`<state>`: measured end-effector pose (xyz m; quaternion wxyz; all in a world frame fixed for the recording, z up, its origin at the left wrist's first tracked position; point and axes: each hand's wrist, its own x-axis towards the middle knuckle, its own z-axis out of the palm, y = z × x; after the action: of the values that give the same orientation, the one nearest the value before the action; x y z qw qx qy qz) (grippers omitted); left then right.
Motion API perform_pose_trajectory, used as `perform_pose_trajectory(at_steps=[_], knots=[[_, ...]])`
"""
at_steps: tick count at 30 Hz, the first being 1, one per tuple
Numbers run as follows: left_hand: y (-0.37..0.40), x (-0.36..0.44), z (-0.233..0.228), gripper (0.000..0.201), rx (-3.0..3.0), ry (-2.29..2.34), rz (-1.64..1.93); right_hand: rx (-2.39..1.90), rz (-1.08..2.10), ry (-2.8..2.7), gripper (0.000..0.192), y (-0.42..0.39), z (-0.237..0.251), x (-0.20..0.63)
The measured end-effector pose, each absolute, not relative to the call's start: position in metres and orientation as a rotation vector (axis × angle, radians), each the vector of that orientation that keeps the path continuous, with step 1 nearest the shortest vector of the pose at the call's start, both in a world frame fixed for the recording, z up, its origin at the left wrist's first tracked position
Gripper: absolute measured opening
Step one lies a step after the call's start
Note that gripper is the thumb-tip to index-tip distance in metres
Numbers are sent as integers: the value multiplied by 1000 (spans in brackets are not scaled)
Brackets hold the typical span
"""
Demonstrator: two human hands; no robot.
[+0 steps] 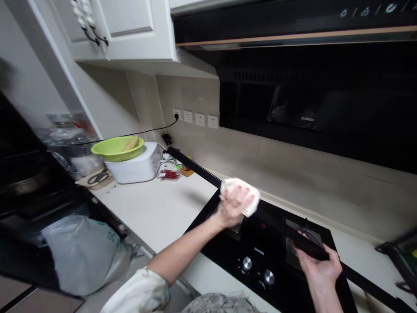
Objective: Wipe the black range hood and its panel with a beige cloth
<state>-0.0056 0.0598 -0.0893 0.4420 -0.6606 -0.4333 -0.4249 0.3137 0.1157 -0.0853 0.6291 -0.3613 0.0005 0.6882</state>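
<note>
My left hand (230,211) is closed on a white cloth (253,204) and presses it against a long, narrow black bar (195,167). From below, my right hand (321,269) grips the same bar, its fingers wrapped round the edge. The bar slants over the black glass cooktop (234,256), its far end near the back left of the counter and its near end at the lower right. Two silver knobs, one of them the left knob (247,263), sit at the cooktop's front. The cloth hides part of the bar.
On the counter (156,208) at the left stand a white box (133,169) with a green basin (110,149) on top, scissors (98,176) and a small red packet (170,174). A black range hood (293,100) hangs above. A plastic bag (81,252) is at lower left.
</note>
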Motion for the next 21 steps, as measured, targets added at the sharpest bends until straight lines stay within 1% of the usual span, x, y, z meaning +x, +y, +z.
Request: perform_pose_trajectory(at_steps=[2,4,6,8,10,13,15,18,19,21], knots=[[57,-50,-61,58,-1474,-1191,-1227,-779,1543,24,63,115,-78,319],[56,-96,-29,57,-1246,-1353,-1487,-758,1508,32,62,116,-75,323],[59,-129,-5,74,-1100,-1453,-1737,-748,1490,50,60,116,-76,323],[64,-142,5,87,-1005,-1538,-1885,-737,1499,67,59,116,-79,320],[70,-129,-2,84,-950,-1602,-1958,-729,1513,71,57,116,-81,314],[76,-70,-43,65,-1081,-1597,-1992,-715,1511,98,53,118,-79,302],[77,-21,-79,52,-1383,-1532,-1828,-703,1506,122,50,121,-77,297],[78,27,-118,50,-1660,-1399,-1569,-689,1518,124,50,126,-76,298],[80,30,-122,50,-1667,-1372,-1552,-685,1524,111,52,128,-77,301],[83,15,-117,50,-1572,-1393,-1671,-683,1532,86,55,130,-78,310]])
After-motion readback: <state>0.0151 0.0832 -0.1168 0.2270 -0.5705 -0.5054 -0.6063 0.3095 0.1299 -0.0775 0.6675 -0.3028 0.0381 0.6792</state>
